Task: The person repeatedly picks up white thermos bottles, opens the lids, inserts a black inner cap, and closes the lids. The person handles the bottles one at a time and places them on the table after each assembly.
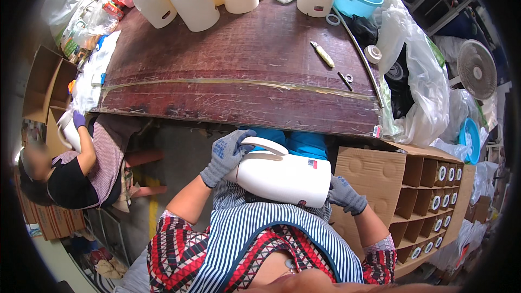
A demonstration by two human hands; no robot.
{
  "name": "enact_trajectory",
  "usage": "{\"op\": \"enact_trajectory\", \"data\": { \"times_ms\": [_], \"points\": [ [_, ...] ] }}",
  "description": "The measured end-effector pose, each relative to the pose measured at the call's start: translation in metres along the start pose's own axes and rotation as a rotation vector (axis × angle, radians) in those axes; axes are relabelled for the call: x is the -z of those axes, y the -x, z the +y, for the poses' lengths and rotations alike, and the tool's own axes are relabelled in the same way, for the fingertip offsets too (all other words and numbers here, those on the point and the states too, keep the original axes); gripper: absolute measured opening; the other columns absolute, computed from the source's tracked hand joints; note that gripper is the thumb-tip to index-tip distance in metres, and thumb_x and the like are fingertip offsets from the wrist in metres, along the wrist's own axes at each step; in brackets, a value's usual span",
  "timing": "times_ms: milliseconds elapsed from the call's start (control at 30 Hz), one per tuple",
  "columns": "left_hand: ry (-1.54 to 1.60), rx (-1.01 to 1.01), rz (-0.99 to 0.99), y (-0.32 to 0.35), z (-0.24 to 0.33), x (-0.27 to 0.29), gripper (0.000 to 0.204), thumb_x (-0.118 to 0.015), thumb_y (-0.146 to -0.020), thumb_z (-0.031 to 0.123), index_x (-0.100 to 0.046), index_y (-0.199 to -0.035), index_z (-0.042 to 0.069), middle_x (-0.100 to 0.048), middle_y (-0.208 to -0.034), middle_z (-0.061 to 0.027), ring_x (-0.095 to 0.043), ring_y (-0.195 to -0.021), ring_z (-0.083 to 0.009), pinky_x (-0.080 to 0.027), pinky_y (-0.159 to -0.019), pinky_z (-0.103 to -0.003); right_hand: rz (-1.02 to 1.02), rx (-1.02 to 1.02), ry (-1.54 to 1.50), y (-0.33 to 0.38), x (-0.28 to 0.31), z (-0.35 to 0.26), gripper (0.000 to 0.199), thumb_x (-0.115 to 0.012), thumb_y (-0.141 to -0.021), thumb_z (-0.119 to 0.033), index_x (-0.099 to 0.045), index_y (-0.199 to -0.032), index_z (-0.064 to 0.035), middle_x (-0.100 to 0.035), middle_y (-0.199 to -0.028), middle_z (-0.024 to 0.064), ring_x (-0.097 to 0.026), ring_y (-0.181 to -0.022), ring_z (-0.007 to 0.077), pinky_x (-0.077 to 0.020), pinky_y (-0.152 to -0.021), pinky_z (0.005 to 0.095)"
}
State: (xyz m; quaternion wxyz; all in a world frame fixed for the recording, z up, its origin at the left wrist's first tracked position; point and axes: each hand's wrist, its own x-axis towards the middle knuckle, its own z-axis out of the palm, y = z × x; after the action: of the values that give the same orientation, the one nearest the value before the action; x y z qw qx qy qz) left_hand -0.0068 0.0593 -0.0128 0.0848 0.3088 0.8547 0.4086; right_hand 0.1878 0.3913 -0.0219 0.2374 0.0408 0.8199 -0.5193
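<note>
A white vacuum jug (285, 180) lies on its side across my lap, below the table's front edge. Its curved handle (266, 142) is on the far side, and a small label shows near the base. My left hand (225, 155), in a grey glove, is closed around the lid end beside the handle; the lid is mostly hidden by it. At the other end my right hand (346, 195), also gloved in grey, supports the base, with some of its fingers hidden.
Several similar jugs (192, 2) stand along the far side of the brown table (228, 49). A utility knife (323, 54) lies at its right. A divided carton (415, 203) is right of me. At left a co-worker (87, 168) holds another jug.
</note>
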Motion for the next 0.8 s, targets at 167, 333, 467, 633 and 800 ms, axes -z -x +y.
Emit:
{"op": "enact_trajectory", "data": {
  "times_ms": [167, 333, 467, 633, 800],
  "points": [
    [-0.039, -0.034, -0.006, 0.0, -0.003, 0.002, 0.038, -0.068, -0.092, 0.027, -0.067, -0.125, 0.008, -0.072, -0.109, -0.0136, -0.072, -0.098, -0.0323, -0.057, -0.084, -0.038, 0.006, -0.08, 0.041, 0.011, -0.014, -0.004, 0.076, -0.073, -0.091, -0.048, -0.047, -0.148, -0.0052, -0.068, -0.127, 0.0244, -0.067, -0.118, 0.041, -0.0531, -0.097, 0.0457],
    [-0.067, -0.074, -0.006, -0.002, -0.003, 0.003, 0.038, -0.07, -0.092, 0.03, -0.067, -0.124, 0.009, -0.072, -0.108, -0.0109, -0.072, -0.094, -0.03, -0.058, -0.083, -0.037, 0.005, -0.11, 0.073, 0.014, -0.018, -0.003, 0.074, -0.073, -0.091, -0.048, -0.049, -0.146, -0.0046, -0.07, -0.122, 0.0257, -0.069, -0.113, 0.0415, -0.055, -0.093, 0.046],
    [-0.095, -0.072, 0.011, -0.001, -0.003, 0.005, 0.038, -0.07, -0.092, 0.03, -0.068, -0.124, 0.009, -0.072, -0.107, -0.0113, -0.073, -0.094, -0.0305, -0.058, -0.082, -0.038, -0.043, -0.104, 0.056, 0.006, -0.017, 0.003, 0.073, -0.069, -0.094, -0.049, -0.048, -0.147, -0.004, -0.069, -0.122, 0.027, -0.069, -0.111, 0.0439, -0.0551, -0.093, 0.0476],
    [-0.051, -0.029, 0.074, 0.015, -0.02, 0.007, 0.037, -0.07, -0.089, 0.026, -0.07, -0.121, 0.008, -0.073, -0.107, -0.0119, -0.073, -0.094, -0.0317, -0.057, -0.082, -0.037, -0.043, -0.098, 0.024, -0.004, -0.016, -0.016, 0.073, -0.062, -0.097, -0.05, -0.042, -0.15, -0.0045, -0.067, -0.126, 0.0287, -0.068, -0.111, 0.0457, -0.0546, -0.093, 0.049],
    [0.383, 0.143, 0.293, 0.043, -0.054, 0.001, 0.036, -0.07, -0.084, 0.001, -0.069, -0.12, 0.003, -0.073, -0.116, -0.01, -0.07, -0.106, -0.0228, -0.055, -0.094, -0.033, 0.229, 0.1, 0.545, -0.014, -0.013, -0.069, 0.051, -0.072, -0.09, -0.05, -0.058, -0.116, -0.0078, -0.071, -0.084, 0.0148, -0.072, -0.079, 0.0319, -0.0543, -0.069, 0.0455]
  ]
}}
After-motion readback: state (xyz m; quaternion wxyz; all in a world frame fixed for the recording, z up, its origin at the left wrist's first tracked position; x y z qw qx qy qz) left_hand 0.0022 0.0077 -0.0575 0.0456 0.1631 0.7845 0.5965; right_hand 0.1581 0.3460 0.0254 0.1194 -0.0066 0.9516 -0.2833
